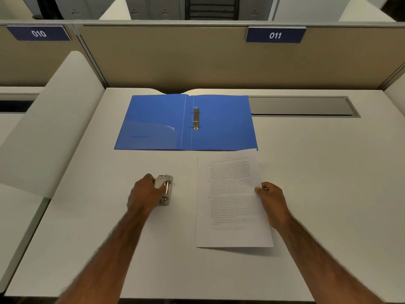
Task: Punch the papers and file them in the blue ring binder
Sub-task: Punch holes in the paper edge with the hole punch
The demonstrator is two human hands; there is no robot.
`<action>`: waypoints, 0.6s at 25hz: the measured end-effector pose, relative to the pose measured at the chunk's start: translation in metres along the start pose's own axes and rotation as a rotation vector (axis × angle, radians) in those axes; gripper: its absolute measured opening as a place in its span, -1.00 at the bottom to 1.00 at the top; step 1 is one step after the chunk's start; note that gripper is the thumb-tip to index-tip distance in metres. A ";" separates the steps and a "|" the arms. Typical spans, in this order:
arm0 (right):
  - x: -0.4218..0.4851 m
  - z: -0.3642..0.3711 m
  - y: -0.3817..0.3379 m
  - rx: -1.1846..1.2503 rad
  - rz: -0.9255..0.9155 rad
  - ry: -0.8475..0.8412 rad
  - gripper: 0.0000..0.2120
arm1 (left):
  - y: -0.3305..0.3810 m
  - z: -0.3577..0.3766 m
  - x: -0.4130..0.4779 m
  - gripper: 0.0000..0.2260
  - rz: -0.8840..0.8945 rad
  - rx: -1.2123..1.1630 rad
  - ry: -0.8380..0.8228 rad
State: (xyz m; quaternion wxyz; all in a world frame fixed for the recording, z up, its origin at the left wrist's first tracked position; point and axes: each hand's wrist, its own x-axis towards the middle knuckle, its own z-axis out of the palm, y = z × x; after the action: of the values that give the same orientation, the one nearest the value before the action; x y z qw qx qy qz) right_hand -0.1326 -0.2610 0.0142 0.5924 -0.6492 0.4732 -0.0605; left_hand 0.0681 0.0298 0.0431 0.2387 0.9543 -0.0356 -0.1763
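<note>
My left hand (143, 191) wraps the solid hole punch (164, 189), right hand (271, 198) pinching the flimsy papers (232, 200) at their edge — light, floppy, likely to slide.

A white desk (317, 194) carries an open blue ring binder (223, 126). Just in front of the binder lie printed papers (230, 205). A hole punch (164, 189) sits in front of the binder too, toward its left half.

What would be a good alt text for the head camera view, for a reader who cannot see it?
A person's left hand grips a hole punch on a white desk, while the right hand pinches the right edge of printed papers. Beyond them, a blue ring binder lies open and empty.
</note>
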 end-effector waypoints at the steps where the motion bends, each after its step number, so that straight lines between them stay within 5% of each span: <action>1: 0.000 -0.002 0.000 0.009 -0.001 -0.003 -0.85 | 0.005 0.004 -0.005 -0.77 0.007 -0.014 -0.026; 11: -0.003 -0.010 0.003 0.046 0.015 -0.028 -0.87 | 0.017 0.024 -0.015 -0.72 0.066 -0.019 -0.104; 15: -0.004 -0.010 0.001 0.060 0.010 -0.035 -0.87 | 0.014 0.030 -0.005 -0.71 -0.033 -0.340 -0.141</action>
State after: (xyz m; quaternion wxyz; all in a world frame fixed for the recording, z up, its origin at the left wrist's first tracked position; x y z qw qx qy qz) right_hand -0.1415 -0.2653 0.0184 0.6201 -0.6299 0.4638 -0.0602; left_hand 0.0536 0.0053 0.0266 0.3905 0.8860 -0.0065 -0.2500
